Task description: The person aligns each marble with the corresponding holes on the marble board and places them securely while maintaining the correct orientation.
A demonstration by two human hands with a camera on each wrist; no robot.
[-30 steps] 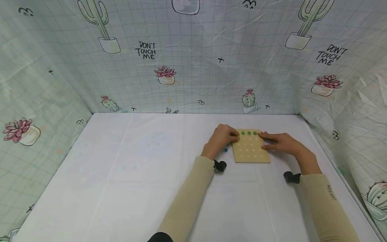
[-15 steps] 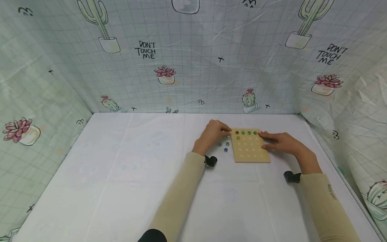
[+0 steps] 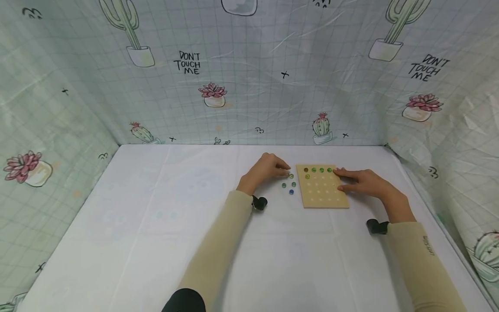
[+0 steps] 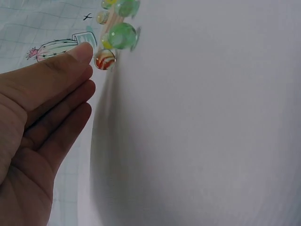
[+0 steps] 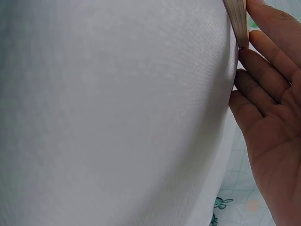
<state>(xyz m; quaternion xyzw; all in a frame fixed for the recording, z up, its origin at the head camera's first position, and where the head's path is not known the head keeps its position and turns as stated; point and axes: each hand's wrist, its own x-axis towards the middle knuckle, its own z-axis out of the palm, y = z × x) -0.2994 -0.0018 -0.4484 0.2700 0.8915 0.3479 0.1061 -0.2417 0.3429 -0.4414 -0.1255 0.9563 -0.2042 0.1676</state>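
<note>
A square wooden board (image 3: 325,197) with rows of dimples lies on the white table. Several marbles sit in its far row, and one yellow-green marble (image 3: 307,176) is in the row below. My left hand (image 3: 265,171) is left of the board, fingertips close to some loose marbles. In the left wrist view, its thumb and fingers reach toward an orange-and-white swirled marble (image 4: 105,60), with a green marble (image 4: 123,36) just beyond. My right hand (image 3: 364,184) rests against the board's right side with extended fingers; the right wrist view shows them along the board's edge (image 5: 237,23).
Loose green marbles (image 3: 294,184) and a blue marble (image 3: 291,192) lie between my left hand and the board. A printed cactus curtain (image 3: 249,86) stands behind the white table (image 3: 156,242) and along both sides.
My left hand has drawn away leftward from the board to the loose marbles, leaving a marble showing in the second row and one at the far-left corner. My right hand stays in place.
</note>
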